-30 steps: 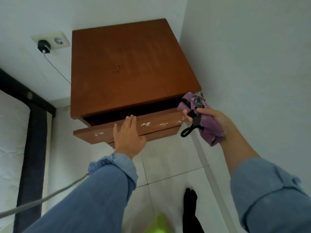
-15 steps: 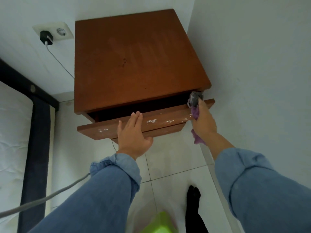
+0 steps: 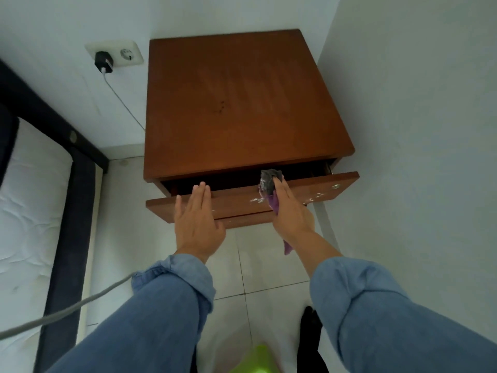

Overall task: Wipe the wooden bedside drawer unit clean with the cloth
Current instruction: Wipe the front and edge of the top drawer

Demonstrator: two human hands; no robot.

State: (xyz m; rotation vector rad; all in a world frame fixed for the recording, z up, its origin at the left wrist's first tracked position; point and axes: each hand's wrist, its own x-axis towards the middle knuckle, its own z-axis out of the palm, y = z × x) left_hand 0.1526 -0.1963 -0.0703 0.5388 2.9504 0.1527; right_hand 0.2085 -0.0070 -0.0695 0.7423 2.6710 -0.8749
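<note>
the reddish-brown wooden bedside drawer unit (image 3: pixel 242 103) stands in the corner of two white walls, its top drawer (image 3: pixel 309 193) pulled partly out. the left hand (image 3: pixel 197 224) lies flat and unclenched against the drawer front, grasping nothing. the right hand (image 3: pixel 289 211) presses a crumpled purple and grey cloth (image 3: pixel 269 184) onto the drawer's top edge near white specks, one cloth end hanging below the wrist.

Charger (image 3: pixel 103 62) plugged in wall socket (image 3: pixel 118 53); mattress (image 3: pixel 27 211) left.
</note>
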